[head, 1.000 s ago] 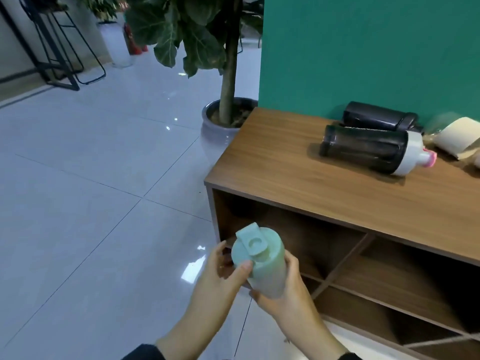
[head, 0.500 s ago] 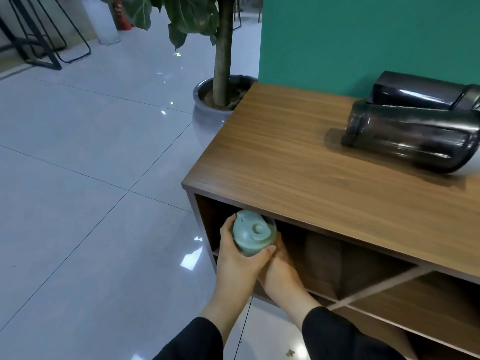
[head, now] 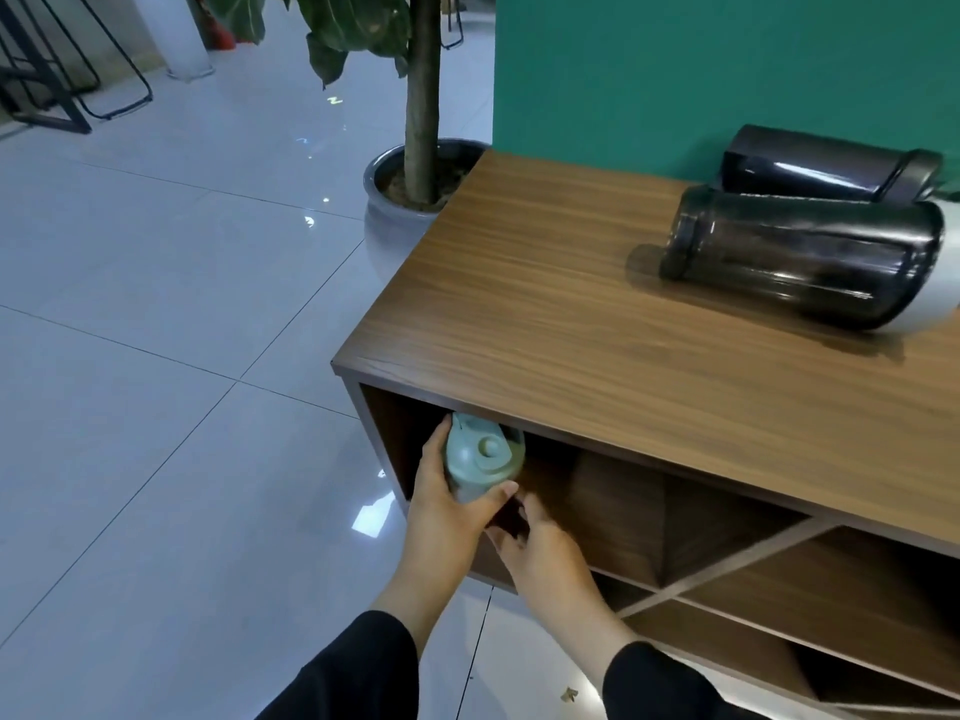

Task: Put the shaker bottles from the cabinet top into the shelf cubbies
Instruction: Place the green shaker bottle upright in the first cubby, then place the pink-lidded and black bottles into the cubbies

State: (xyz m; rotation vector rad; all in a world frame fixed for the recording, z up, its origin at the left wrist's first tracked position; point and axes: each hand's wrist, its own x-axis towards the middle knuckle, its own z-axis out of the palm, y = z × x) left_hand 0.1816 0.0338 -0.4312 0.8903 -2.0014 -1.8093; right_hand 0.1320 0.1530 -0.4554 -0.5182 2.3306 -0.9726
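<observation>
A pale green shaker bottle (head: pixel 480 459) stands upright at the mouth of the leftmost top cubby (head: pixel 613 506) of the wooden cabinet (head: pixel 597 324). My left hand (head: pixel 447 511) wraps around its left side and front. My right hand (head: pixel 545 553) is just below and right of the bottle, fingers apart near its base; contact cannot be told. On the cabinet top lie two dark bottles: a smoky one with a white lid (head: pixel 800 262) in front, and a black one (head: pixel 821 163) behind it by the green wall.
A potted tree in a grey pot (head: pixel 400 200) stands on the tiled floor just left of the cabinet. Diagonal dividers (head: pixel 727 569) split the cubbies to the right. Black metal stool frames (head: pixel 62 96) stand far left.
The green bottle went from held in front of the cabinet into the leftmost top cubby. My right hand has slipped down off the bottle. The view moved closer to the cabinet.
</observation>
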